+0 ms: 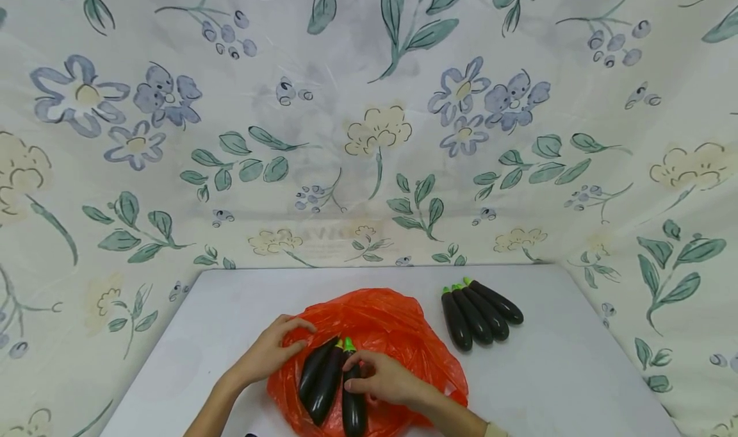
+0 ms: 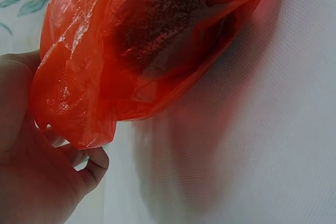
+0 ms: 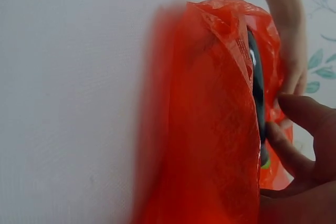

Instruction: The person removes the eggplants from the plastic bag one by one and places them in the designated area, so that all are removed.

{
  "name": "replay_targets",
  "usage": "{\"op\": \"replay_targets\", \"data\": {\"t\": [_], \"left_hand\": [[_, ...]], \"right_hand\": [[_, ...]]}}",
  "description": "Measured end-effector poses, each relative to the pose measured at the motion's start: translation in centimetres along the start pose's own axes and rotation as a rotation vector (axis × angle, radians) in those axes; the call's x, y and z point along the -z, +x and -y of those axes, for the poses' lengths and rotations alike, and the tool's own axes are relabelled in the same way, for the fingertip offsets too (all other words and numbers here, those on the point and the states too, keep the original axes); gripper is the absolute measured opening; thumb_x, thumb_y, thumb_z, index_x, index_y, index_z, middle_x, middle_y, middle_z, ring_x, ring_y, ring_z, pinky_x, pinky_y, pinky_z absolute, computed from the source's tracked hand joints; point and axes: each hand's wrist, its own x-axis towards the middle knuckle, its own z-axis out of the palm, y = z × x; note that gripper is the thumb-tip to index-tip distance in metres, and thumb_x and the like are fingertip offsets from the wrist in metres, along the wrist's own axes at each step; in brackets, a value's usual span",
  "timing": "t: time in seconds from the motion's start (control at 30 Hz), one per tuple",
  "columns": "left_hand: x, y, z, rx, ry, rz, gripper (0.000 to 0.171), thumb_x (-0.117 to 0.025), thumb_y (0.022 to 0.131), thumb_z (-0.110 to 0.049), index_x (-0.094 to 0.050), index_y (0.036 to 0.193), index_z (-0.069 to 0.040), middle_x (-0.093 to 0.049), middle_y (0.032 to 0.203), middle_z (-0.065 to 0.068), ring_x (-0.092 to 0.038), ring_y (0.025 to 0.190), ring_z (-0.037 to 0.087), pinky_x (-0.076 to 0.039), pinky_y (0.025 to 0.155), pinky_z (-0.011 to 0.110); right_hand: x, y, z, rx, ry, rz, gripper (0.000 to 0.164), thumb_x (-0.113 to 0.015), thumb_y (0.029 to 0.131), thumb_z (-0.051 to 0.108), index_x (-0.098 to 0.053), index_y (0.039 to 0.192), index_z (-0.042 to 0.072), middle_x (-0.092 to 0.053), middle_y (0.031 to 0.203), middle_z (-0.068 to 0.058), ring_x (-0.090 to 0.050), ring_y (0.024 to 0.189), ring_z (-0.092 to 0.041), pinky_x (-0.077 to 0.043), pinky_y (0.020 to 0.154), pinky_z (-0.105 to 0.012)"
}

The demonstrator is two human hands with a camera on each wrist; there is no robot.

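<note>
So you've got three eggplants lying in the red bag [image 1: 398, 325], which is thin, crinkly, see-through plastic with a shine to it. Your right hand [image 1: 385, 376] is over the stem-end half of the rightmost eggplant [image 1: 354, 416]; thumb and index are bent and a bit apart, but I can't tell if they're actually clamped on it. Your left hand [image 1: 275, 348] is at the bag's left edge, fingers curved around the film; can't tell if you're pinching it.

All three are smooth, glossy, near-black and long. The one under your right hand points its bright green cap [image 1: 348, 345] away from you, long axis running almost straight at you. The other two [image 1: 326, 389] lie side by side, stem ends away and slightly right.

Right of the bag, four more eggplants [image 1: 473, 317] sit in a row on the white surface [image 1: 553, 360], caps away and a bit left. Behind hangs a floral sheet [image 1: 346, 72] with faint lettering [image 1: 314, 233], too washed out to read.
</note>
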Motion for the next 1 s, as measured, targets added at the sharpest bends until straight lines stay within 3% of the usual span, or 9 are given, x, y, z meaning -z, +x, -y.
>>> {"op": "replay_targets", "data": {"t": [0.33,0.5,0.73,1.0], "left_hand": [[-0.2,0.0,0.1,0.017,-0.005,0.001,0.019,-0.068,0.095,-0.016,-0.068,0.112,-0.026,-0.055,0.119,0.007,-0.055,0.111,0.027,-0.051,0.097,0.058],[-0.1,0.0,0.1,0.021,-0.007,0.001,0.02,-0.068,0.096,-0.015,-0.068,0.112,-0.026,-0.055,0.119,0.007,-0.054,0.111,0.027,-0.051,0.097,0.058],[-0.2,0.0,0.2,0.032,-0.023,0.007,0.02,-0.068,0.096,-0.015,-0.068,0.112,-0.026,-0.054,0.118,0.007,-0.054,0.11,0.026,-0.052,0.097,0.057],[-0.1,0.1,0.0,0.025,-0.027,0.005,0.02,-0.067,0.096,-0.015,-0.068,0.112,-0.026,-0.054,0.118,0.007,-0.054,0.109,0.026,-0.052,0.096,0.056]], "right_hand": [[-0.1,-0.3,0.3,-0.02,0.032,-0.104,0.024,-0.076,0.089,0.022,-0.061,0.107,0.025,-0.057,0.09,-0.009,-0.056,0.069,-0.023,-0.048,0.058,-0.03],[0.4,-0.2,0.2,0.0,0.044,-0.105,0.025,-0.075,0.09,0.017,-0.06,0.108,0.022,-0.056,0.094,-0.01,-0.059,0.079,-0.025,-0.055,0.065,-0.034],[0.7,-0.2,0.0,-0.002,0.049,-0.096,0.023,-0.075,0.09,0.017,-0.06,0.108,0.022,-0.056,0.096,-0.011,-0.058,0.079,-0.025,-0.052,0.063,-0.032],[1.3,-0.3,0.2,-0.005,0.06,-0.096,0.023,-0.073,0.092,0.016,-0.063,0.111,0.022,-0.055,0.106,-0.01,-0.055,0.096,-0.029,-0.056,0.072,-0.037]]}}
